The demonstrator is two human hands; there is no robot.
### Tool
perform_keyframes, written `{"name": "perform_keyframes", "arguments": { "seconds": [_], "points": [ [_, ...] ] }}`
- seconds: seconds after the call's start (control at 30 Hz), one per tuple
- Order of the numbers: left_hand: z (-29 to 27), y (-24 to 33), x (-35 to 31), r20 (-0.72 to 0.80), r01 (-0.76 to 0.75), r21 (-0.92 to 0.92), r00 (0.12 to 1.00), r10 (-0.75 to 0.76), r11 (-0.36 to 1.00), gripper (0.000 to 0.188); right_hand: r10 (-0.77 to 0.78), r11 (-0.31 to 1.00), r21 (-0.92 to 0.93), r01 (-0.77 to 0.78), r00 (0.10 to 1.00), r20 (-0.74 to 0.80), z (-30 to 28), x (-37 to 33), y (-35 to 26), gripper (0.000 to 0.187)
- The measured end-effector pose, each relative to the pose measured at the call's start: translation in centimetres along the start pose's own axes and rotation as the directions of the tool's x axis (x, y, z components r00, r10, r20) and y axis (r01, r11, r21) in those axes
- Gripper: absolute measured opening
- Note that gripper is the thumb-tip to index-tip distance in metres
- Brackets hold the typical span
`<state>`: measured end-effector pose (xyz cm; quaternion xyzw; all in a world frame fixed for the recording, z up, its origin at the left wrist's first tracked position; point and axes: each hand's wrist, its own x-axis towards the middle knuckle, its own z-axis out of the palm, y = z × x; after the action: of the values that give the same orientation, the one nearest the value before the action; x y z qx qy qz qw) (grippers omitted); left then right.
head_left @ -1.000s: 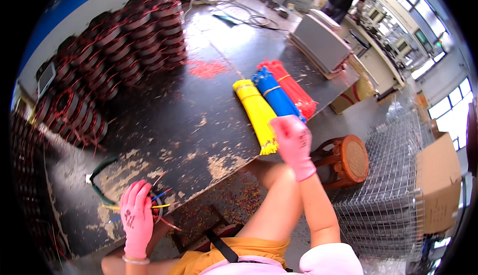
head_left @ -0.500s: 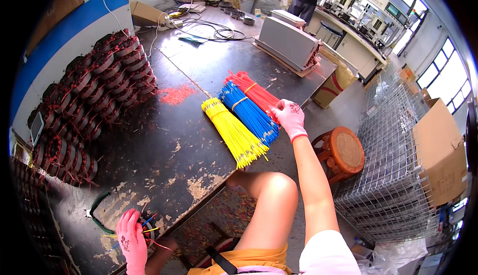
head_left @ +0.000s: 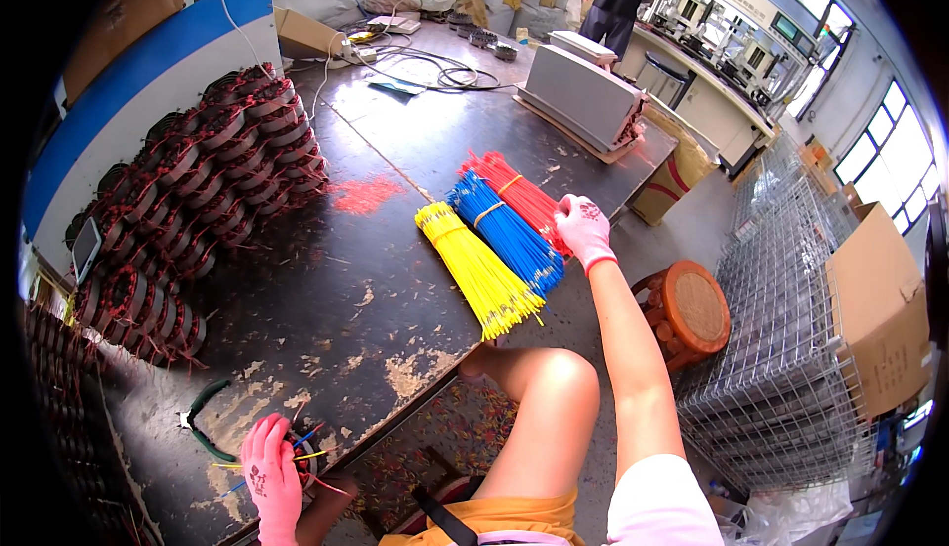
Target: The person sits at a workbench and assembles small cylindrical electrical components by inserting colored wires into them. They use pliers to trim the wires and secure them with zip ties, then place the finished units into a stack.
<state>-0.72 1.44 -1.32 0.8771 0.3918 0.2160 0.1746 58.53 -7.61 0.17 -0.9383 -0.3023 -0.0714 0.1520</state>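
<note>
My right hand (head_left: 583, 230), in a pink glove, reaches out to the red wire bundle (head_left: 514, 195) on the dark worktable (head_left: 326, 289) and rests on its near end, fingers curled over it. Beside it lie a blue wire bundle (head_left: 504, 230) and a yellow wire bundle (head_left: 474, 269), their ends jutting over the table's edge. My left hand (head_left: 269, 477), also gloved in pink, presses down on a small wound coil (head_left: 301, 447) with loose coloured wires at the table's near corner.
Stacks of dark copper-wound stator coils (head_left: 198, 190) line the table's left side. A grey metal box (head_left: 583, 96) and cables sit at the far end. A round wooden stool (head_left: 692, 309), wire mesh cages (head_left: 781, 348) and cardboard boxes (head_left: 880, 299) stand to the right. A person works far back.
My right hand has moved from the yellow bundle's near end across to the red bundle. My left hand stayed on the small coil. The view tilted upward.
</note>
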Motion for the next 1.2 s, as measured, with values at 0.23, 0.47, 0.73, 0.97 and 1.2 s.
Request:
{"name": "perform_keyframes", "arguments": {
  "seconds": [0.23, 0.47, 0.73, 0.97, 1.2],
  "points": [
    [-0.2, 0.0, 0.0, -0.006, -0.001, 0.014, 1.000, 0.001, 1.000, 0.032, 0.066, 0.996, 0.054, -0.073, 0.990, 0.128, -0.1, -0.2, -0.4, 0.027],
    [-0.2, 0.1, 0.1, 0.004, 0.012, 0.007, 1.000, -0.012, 1.000, 0.032, 0.061, 0.994, 0.089, -0.064, 0.997, 0.040, -0.6, -0.6, 0.6, 0.020],
    [-0.2, 0.2, 0.0, 0.006, 0.005, 0.021, 1.000, -0.005, 1.000, 0.029, 0.103, 0.982, 0.145, -0.120, 0.987, 0.124, -3.2, -1.0, 3.5, 0.024],
    [-0.4, 0.5, 0.1, -0.072, -0.051, 0.086, 0.996, 0.057, 0.995, 0.038, 0.164, 0.928, 0.363, -0.087, 0.969, -0.186, -8.4, -6.5, 3.5, 0.020],
    [-5.0, 9.7, 5.3, -0.328, -0.419, 0.394, 0.767, 0.551, 0.818, 0.062, -0.651, 0.416, 0.635, 0.651, 0.701, -0.292, -11.6, -20.0, -18.0, 0.010]
  ]
}}
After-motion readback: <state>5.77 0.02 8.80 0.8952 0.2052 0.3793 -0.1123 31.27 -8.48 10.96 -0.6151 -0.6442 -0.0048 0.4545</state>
